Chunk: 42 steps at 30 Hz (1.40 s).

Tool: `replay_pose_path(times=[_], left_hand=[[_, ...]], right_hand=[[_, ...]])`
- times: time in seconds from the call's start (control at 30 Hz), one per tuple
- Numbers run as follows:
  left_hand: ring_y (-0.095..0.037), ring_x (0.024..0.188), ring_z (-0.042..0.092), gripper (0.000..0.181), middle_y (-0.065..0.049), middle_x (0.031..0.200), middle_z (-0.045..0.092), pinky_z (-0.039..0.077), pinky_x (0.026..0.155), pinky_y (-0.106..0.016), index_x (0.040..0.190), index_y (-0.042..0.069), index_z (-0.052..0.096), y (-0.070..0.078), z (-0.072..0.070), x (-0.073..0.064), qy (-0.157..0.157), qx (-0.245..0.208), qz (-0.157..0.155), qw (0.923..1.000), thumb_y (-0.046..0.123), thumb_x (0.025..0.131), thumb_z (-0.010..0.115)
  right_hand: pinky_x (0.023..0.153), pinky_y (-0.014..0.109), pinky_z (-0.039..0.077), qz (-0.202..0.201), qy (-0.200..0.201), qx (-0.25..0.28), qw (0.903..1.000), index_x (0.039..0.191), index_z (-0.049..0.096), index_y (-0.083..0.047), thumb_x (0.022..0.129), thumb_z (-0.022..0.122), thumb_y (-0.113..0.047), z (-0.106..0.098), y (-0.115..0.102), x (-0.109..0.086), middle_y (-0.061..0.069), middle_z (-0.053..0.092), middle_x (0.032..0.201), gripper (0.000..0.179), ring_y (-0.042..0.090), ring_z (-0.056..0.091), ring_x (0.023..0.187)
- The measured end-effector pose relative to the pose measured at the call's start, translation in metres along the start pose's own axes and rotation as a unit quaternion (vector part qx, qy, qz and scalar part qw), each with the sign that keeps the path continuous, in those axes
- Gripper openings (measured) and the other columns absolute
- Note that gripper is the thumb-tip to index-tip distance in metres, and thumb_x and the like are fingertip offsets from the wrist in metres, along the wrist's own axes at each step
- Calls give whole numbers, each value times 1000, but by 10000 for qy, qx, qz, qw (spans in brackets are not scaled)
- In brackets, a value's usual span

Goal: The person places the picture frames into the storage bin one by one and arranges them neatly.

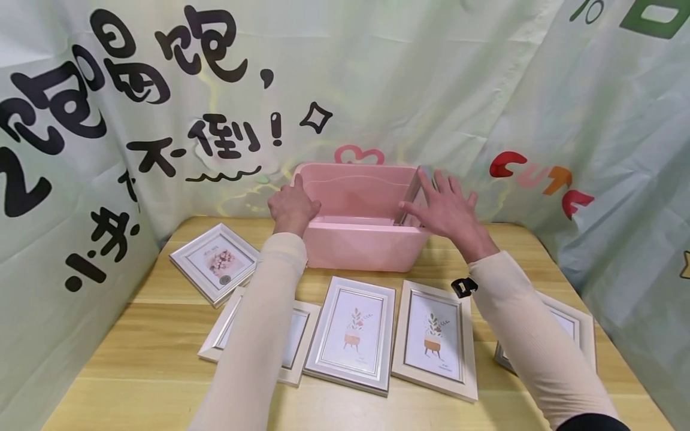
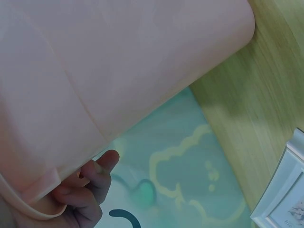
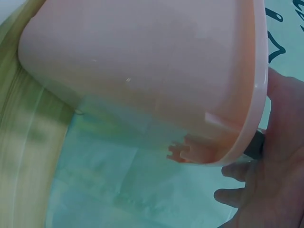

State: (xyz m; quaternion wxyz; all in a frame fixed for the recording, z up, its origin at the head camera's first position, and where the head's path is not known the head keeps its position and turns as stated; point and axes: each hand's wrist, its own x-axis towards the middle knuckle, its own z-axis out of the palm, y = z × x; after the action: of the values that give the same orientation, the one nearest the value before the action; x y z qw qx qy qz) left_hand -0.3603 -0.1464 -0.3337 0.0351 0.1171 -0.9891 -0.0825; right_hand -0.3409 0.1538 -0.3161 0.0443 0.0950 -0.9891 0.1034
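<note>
A pink plastic storage bin stands at the back of the table. My left hand grips its left end, the fingers curled under the rim in the left wrist view. Inside the bin, against the right end wall, a picture frame stands on edge. My right hand lies over that end with fingers spread, touching the frame's edge. In the right wrist view the frame's grey corner pokes out past the bin's rim, beside the palm.
In front of the bin lie several picture frames: a white one at the left, a silver one in the middle and a cream one beside it. My forearms partly cover two others. A printed curtain hangs behind the table.
</note>
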Motion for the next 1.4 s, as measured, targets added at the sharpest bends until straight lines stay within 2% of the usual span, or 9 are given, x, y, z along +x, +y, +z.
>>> replay_pose_path(times=[0.27,0.5,0.77,0.93,1.03,1.2,1.4], left_hand=[[-32,83,64,83,-20,124,58,50,71,-40,154,18,20,3,1,0,-16,9,28,10000,55,88,53],[-31,79,63,84,-20,121,59,49,69,-39,154,18,18,3,0,2,-27,56,17,10000,56,88,53],[-31,81,62,83,-21,120,59,47,68,-39,154,18,18,2,2,1,-72,19,32,10000,55,88,52],[-32,80,63,84,-21,118,60,48,65,-39,154,17,18,-2,2,-1,-40,77,20,10000,54,88,52],[-32,80,63,84,-21,118,61,48,64,-39,154,16,18,-3,1,-1,36,77,40,10000,54,88,53],[-34,85,63,84,-22,123,58,49,68,-41,154,16,17,-4,2,-1,-68,27,33,10000,54,88,52],[-34,84,63,83,-22,119,60,49,67,-41,153,16,19,-1,3,-1,-7,-4,75,10000,54,87,53]], right_hand=[[99,83,3,-152,65,66,9998,155,-6,-33,83,34,-82,2,14,-15,12,1,164,96,47,2,147],[98,84,3,-55,88,162,9998,156,-4,-31,82,41,-79,3,26,-27,15,1,164,99,48,4,147],[98,83,-4,33,-36,151,9999,155,-6,-30,82,38,-81,7,41,-40,14,-5,164,100,47,0,148],[97,84,-2,67,-161,126,9998,155,-10,-29,83,33,-82,12,49,-48,15,-8,163,99,47,-3,148],[96,85,0,58,-135,78,9999,155,-8,-27,83,35,-81,12,54,-52,16,-7,163,100,48,-2,147],[96,85,1,109,-211,37,9997,156,-6,-26,83,38,-81,15,65,-61,16,-8,163,102,49,-1,147],[95,85,-1,283,-314,92,9991,155,-9,-26,82,38,-81,19,79,-67,19,-9,162,103,50,-3,146]])
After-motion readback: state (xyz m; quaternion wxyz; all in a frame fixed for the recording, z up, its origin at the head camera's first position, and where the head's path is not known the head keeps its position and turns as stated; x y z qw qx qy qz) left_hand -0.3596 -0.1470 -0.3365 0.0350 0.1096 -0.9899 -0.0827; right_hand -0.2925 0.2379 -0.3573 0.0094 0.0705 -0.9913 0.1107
